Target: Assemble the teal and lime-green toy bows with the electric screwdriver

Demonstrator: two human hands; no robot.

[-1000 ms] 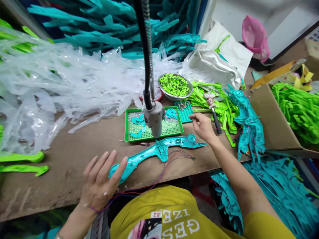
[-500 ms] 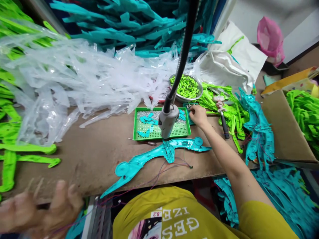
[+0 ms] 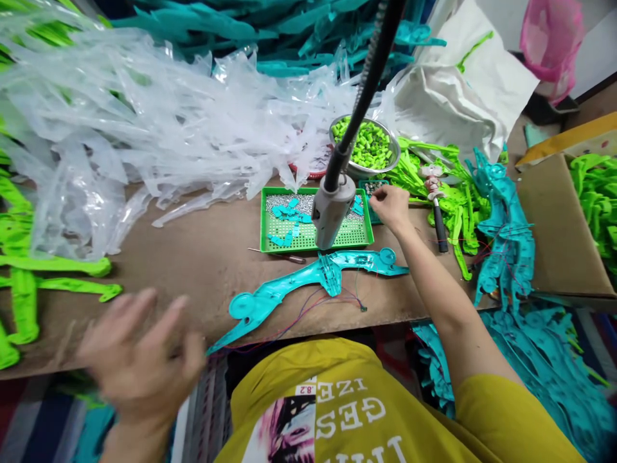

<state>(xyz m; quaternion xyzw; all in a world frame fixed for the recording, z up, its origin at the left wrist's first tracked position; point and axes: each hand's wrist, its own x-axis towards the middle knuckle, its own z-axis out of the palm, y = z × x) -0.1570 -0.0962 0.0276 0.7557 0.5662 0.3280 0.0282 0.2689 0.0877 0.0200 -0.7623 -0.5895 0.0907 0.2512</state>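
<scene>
My right hand (image 3: 391, 206) is at a small dark green tray (image 3: 369, 186) of small metal parts, with thumb and fingertips pinched together; anything between them is hidden. My left hand (image 3: 144, 354), smeared by motion, hovers over the front left of the table with its fingers spread, holding nothing. Between the hands lies a long teal plastic piece (image 3: 279, 288), bow-like, with round ends and thin wires (image 3: 308, 308) trailing from its middle. Behind it sits a bright green perforated tray (image 3: 294, 247) holding screw-like metal bits and small teal plates (image 3: 284, 239). A thin-shafted tool (image 3: 289, 258) rests along the tray's front edge.
A grey device (image 3: 332, 212) hangs over the tray on a black cable. Clear plastic pieces (image 3: 159, 141) are heaped behind. A metal bowl (image 3: 396, 154) of green parts, a black-handled tool (image 3: 438, 225), teal assemblies (image 3: 506, 238) and a cardboard box (image 3: 559, 225) stand right.
My left hand has risen from the lower left and moved right over the table edge. My right hand stays by the small tray, drawn back slightly. The view has shifted a little.
</scene>
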